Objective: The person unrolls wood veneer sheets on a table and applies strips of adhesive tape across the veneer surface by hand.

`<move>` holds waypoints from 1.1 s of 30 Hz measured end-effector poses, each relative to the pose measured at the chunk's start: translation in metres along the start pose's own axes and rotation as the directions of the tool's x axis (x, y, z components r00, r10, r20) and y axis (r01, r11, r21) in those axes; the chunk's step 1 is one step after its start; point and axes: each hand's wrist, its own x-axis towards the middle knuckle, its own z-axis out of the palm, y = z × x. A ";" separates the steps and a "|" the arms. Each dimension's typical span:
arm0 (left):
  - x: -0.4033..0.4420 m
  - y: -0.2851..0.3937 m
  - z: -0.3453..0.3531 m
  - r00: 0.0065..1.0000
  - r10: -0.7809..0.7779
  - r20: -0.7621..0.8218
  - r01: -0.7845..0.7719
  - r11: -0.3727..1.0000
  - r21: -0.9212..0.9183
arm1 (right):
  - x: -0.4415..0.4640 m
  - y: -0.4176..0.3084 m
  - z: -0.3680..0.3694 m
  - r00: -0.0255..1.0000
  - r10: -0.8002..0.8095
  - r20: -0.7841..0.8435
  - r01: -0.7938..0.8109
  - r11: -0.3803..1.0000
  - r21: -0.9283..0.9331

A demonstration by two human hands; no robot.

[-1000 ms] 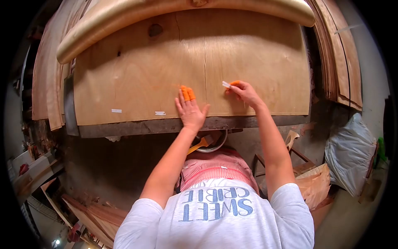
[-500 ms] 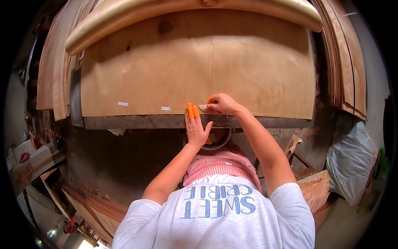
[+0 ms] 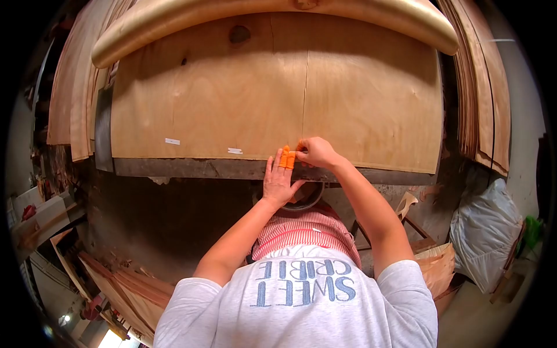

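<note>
Showing upside down from above, the blue lettering [image 3: 304,284] on the pale grey short-sleeved T-shirt [image 3: 290,322] seems to read "SWEET" and, less surely, "CRIBIE". Two small white tape strips, one at left [image 3: 172,141] and one nearer the middle [image 3: 235,151], bear no writing large enough to read. Beneath the fingers lies the near edge of a broad, pale tan wood veneer sheet [image 3: 232,98], spread over a dark grey tabletop [image 3: 185,168]. The left hand [image 3: 278,184] lies with its fingers extended, grasping nothing, two of them wearing orange finger covers [image 3: 290,159]. Just right of those tips, the right hand [image 3: 318,153] bends its fingers inward at the edge; whether they pinch anything cannot be told. The sheet has faint grain, a dark oval knot [image 3: 239,34] at far left, and a thin dark crack [image 3: 305,87] running from far to near.
</note>
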 end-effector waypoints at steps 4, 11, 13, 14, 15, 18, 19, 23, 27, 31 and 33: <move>-0.008 0.000 -0.002 0.999 -0.012 -0.050 0.014 0.999 0.045 | -0.001 0.003 0.002 1.000 0.001 -0.025 -0.001 1.000 0.010; -0.006 0.010 -0.003 0.999 -0.028 0.020 0.026 0.997 0.078 | 0.001 0.011 0.016 0.975 -0.102 -0.199 0.065 0.981 -0.183; -0.005 0.012 -0.004 0.999 -0.042 0.028 0.040 0.997 0.073 | 0.003 0.012 0.020 0.961 -0.148 -0.235 0.085 0.962 -0.258; -0.005 0.013 -0.004 0.999 -0.044 0.019 0.042 0.997 0.066 | 0.003 0.012 0.020 0.962 -0.143 -0.234 0.077 0.960 -0.270; -0.005 0.014 -0.005 0.999 -0.045 0.011 0.044 0.997 0.060 | 0.003 0.011 0.021 0.962 -0.139 -0.234 0.069 0.957 -0.282; -0.007 0.018 -0.004 0.998 -0.061 0.004 0.061 0.997 0.048 | 0.004 0.010 0.020 0.964 -0.133 -0.229 0.065 0.957 -0.284; -0.007 0.019 -0.004 0.998 -0.070 0.004 0.070 0.997 0.046 | 0.004 0.010 0.020 0.965 -0.130 -0.226 0.062 0.956 -0.286; -0.007 0.020 -0.004 0.995 -0.094 0.035 0.092 0.994 0.057 | 0.004 0.014 0.021 0.960 -0.146 -0.238 0.085 0.964 -0.251; -0.006 0.020 -0.006 0.994 -0.101 0.045 0.097 0.992 0.082 | -0.001 0.006 0.007 0.996 -0.026 -0.086 0.024 0.999 -0.026; -0.006 0.022 -0.003 0.991 -0.123 0.047 0.119 0.990 0.076 | -0.001 0.004 0.007 0.995 -0.023 -0.100 0.016 0.998 -0.067; -0.006 0.022 -0.004 0.990 -0.128 0.058 0.123 0.989 0.084 | 0.001 0.009 0.015 0.981 -0.070 -0.179 0.038 0.983 -0.179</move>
